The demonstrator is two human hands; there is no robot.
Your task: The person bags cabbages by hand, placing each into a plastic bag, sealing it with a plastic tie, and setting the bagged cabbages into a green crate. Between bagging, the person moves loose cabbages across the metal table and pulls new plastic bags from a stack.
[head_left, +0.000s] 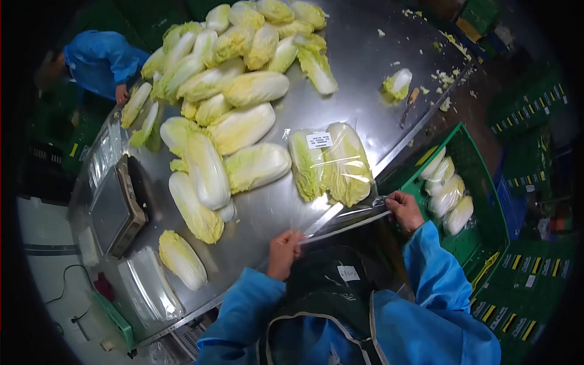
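A clear plastic bag (351, 219) lies at the near edge of the steel table, holding two napa cabbages (348, 173) side by side. A white printed label (319, 140) sits on top of the bag, toward its far end. My left hand (285, 254) has its fingers closed on the left corner of the bag's near end. At the right corner, my right hand (406, 210) pinches the film. Between both hands the bag's edge is stretched in a line close to my apron (322, 283).
Loose napa cabbages (243, 125) are heaped on the steel table (359, 73). A scale (112, 210), flat bags (151, 286) and one cabbage (182, 260) lie left. A green crate (480, 243) with wrapped cabbages stands right, near a knife (410, 104). A blue-sleeved person (103, 61) reaches in.
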